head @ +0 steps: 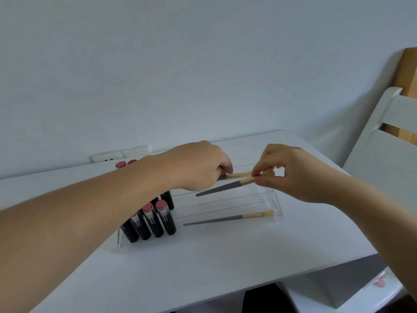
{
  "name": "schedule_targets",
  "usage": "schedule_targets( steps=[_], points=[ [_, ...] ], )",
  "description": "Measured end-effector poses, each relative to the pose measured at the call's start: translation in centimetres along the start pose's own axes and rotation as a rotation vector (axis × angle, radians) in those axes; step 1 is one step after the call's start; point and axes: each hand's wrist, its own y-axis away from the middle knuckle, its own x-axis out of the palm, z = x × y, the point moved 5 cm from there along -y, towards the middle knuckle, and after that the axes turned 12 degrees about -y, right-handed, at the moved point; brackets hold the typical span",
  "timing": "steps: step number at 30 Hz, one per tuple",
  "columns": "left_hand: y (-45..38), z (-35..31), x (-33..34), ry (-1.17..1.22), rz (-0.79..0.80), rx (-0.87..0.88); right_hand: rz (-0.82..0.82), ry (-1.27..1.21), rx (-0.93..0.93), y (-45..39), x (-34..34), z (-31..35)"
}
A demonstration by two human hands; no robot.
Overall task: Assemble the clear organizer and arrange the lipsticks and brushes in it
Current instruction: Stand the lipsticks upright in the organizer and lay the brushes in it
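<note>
Organizer on table, lipsticks at left; left grip and right grip each pinch brushes.

Both bare forearms stretched forward, left hand knuckles up, fingers curled under, right hand thumb and fingertips pinched together, the two hands nearly meeting, wrists level

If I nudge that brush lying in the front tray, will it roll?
The grey-handled brush with pale bristles looks round and slim, so it probably rolls easily. The clear organizer wall would likely stop it. It seems light.
</note>
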Motion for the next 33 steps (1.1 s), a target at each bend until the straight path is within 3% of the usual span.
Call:
schedule_targets(
  steps=[7, 13, 21, 26, 33],
  points=[
    [-0.4, -0.8, 0.6, 0.136, 0.06, 0.004, -0.032, 0.058, -0.049, -0.1, 1.7, 0.5],
    [-0.5, -0.8, 0.4, 0.174, 0.021, 0.038, 0.0, 0.127, -0.039, 0.4, 2.4, 0.7],
    [-0.4, -0.9, 0.6, 0.264, 0.013, 0.05, -0.026, 0.053, -0.092, 1.6, 1.9, 2.0],
    [-0.6, -0.2, 0.5, 0.278, -0.024, 0.04, 0.078, 0.087, -0.189, 2.5, 3.0, 4.9],
    [-0.2, -0.2, 0.7, 0.254, -0.015, 0.052, 0.257, 0.225, -0.139, 2.7, 6.0, 5.2]
  ],
)
